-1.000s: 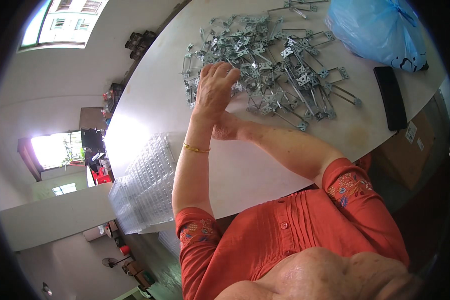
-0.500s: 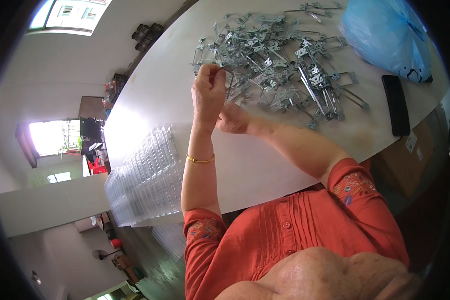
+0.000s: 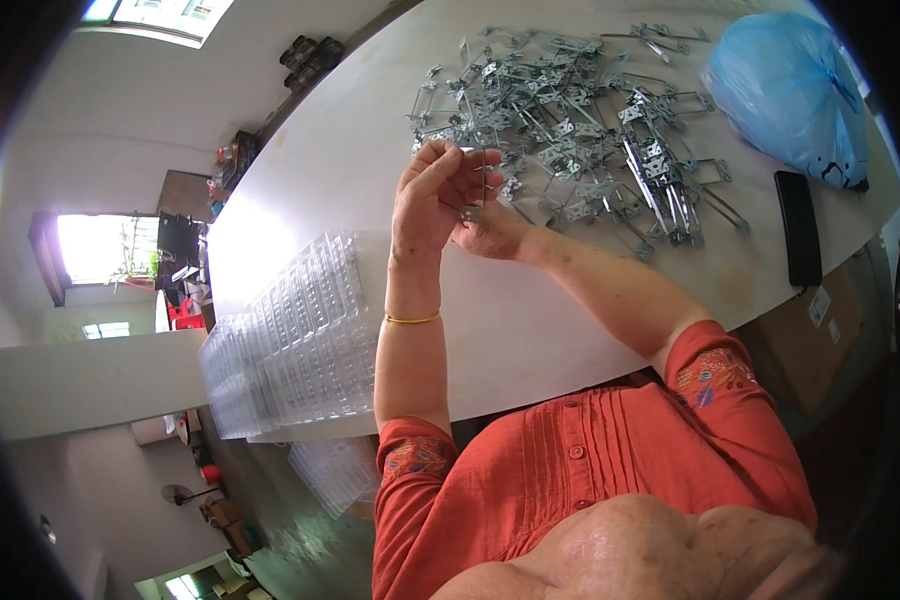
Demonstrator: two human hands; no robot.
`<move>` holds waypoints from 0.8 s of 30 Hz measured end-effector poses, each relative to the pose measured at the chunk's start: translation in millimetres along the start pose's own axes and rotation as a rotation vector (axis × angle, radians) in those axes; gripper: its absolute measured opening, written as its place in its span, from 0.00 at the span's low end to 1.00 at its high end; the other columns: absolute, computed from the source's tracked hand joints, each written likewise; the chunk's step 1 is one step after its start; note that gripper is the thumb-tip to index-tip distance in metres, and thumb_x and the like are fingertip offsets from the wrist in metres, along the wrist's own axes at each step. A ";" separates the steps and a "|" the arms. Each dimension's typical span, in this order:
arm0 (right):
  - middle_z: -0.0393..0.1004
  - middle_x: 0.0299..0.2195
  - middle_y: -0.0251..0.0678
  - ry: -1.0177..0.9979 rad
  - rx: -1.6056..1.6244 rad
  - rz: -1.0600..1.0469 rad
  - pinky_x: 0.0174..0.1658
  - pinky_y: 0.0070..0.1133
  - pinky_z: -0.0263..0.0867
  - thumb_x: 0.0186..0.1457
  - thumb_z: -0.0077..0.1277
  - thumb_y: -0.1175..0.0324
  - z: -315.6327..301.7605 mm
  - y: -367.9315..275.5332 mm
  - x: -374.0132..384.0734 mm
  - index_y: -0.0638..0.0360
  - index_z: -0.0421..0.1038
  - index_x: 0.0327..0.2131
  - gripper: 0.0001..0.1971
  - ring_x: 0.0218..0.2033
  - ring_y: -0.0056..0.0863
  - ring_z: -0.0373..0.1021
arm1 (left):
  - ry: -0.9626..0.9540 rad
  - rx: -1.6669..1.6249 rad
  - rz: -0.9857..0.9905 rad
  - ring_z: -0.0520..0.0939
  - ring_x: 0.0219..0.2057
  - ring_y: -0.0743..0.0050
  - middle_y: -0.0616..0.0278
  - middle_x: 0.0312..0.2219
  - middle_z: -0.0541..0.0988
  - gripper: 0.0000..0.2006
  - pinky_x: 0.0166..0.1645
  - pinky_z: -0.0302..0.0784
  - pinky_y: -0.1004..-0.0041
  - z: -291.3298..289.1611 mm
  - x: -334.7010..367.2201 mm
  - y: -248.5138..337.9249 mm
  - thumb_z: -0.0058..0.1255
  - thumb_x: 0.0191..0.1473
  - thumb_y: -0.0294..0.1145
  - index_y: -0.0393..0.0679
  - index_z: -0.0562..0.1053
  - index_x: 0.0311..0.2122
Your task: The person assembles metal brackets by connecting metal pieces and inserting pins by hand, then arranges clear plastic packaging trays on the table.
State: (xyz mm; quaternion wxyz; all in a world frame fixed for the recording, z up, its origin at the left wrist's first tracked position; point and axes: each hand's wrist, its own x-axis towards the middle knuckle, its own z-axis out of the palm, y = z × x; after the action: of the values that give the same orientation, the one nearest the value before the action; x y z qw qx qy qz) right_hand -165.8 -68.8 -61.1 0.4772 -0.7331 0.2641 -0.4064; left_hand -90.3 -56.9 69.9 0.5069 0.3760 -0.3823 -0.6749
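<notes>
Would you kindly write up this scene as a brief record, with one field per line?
left hand: at the near side of the pile, a thin metal piece at its fingers
right hand: close beside the left hand, near the same piece; its grip is hidden
pile: many grey metal brackets and rods, tangled
table: pale top
table, right side: blue plastic bag, with a black phone nearer the person
table, left side: clear plastic trays
worn: red embroidered top, yellow bracelet on left forearm
</notes>
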 end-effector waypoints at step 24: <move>0.72 0.24 0.30 0.083 0.497 0.259 0.22 0.16 0.65 0.64 0.47 0.67 -22.3 -36.5 -1.0 0.58 0.69 0.37 0.06 0.20 0.14 0.68 | 0.380 -0.198 0.280 0.82 0.34 0.59 0.45 0.41 0.80 0.08 0.36 0.77 0.68 -99.4 -70.7 -47.8 0.42 0.65 0.35 0.44 0.72 0.38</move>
State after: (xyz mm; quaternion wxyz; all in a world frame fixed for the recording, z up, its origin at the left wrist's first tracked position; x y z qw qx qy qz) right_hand -185.3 -64.0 -23.3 0.6791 -0.5364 0.2672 -0.4239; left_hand -6.0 7.6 -6.8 0.6926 0.3879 -0.2605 -0.5495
